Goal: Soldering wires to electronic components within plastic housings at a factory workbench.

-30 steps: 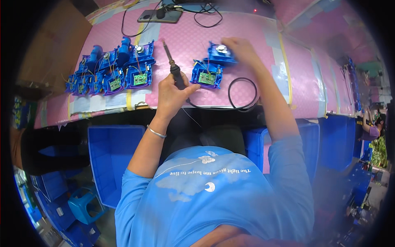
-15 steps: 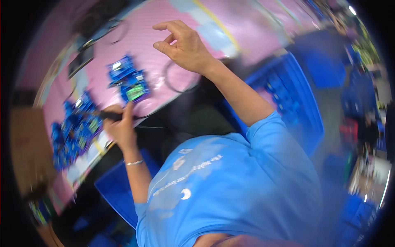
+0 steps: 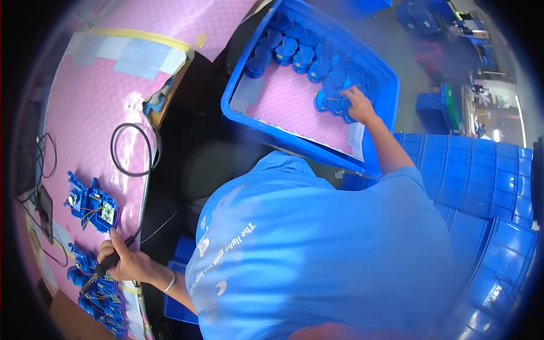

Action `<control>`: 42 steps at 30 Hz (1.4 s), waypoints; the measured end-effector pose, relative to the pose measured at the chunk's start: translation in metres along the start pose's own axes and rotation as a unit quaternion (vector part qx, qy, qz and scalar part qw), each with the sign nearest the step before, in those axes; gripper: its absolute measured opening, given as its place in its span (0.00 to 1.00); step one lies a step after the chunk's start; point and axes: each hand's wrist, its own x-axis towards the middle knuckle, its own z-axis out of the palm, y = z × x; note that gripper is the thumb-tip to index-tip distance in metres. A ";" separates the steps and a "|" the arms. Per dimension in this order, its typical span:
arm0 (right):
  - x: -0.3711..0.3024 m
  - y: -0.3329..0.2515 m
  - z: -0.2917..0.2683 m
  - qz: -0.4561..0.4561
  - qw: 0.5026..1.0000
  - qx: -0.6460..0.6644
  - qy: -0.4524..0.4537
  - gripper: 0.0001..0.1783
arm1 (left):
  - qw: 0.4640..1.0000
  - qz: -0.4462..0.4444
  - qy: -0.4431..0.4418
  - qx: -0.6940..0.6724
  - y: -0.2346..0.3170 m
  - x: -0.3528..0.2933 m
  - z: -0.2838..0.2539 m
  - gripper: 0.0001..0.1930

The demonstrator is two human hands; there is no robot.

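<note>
My left hand [image 3: 126,262] is closed around the black handle of a soldering iron [image 3: 106,264], its metal tip pointing down and left over a cluster of blue wired housings [image 3: 102,306]. Just beyond that hand, an opened blue housing [image 3: 93,207] with a green-white circuit board and thin wires lies on the pink table mat. My right hand [image 3: 360,106] is inside a large blue bin [image 3: 311,144], its fingers apart and reaching over round blue parts [image 3: 303,56] with thin wires sticking up. Whether its fingertips touch one is hard to make out.
A black cable [image 3: 113,148] loops at the edge of the pink-covered table [image 3: 85,124]. A dark flat device [image 3: 45,208] lies at the far left. Blue bins [image 3: 464,175] are stacked at my right. A blue crate [image 3: 180,294] stands below the table by my left arm.
I have turned to the right, so the bin is now in front of me. My right hand has gone from the air above the table into the bin. My left hand keeps the soldering iron.
</note>
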 end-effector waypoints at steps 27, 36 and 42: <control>0.109 -0.285 -0.201 -0.330 0.768 0.532 -0.135 0.33 | 0.998 0.030 0.053 0.001 0.020 -0.013 0.020 0.21; 0.128 -0.519 -0.220 -0.610 0.736 0.269 -0.122 0.31 | 0.996 0.036 -0.024 0.082 0.050 -0.028 0.038 0.18; 0.143 -0.567 -0.191 -0.607 0.733 0.298 -0.076 0.30 | 0.996 -0.003 -0.046 0.076 0.051 -0.031 0.057 0.17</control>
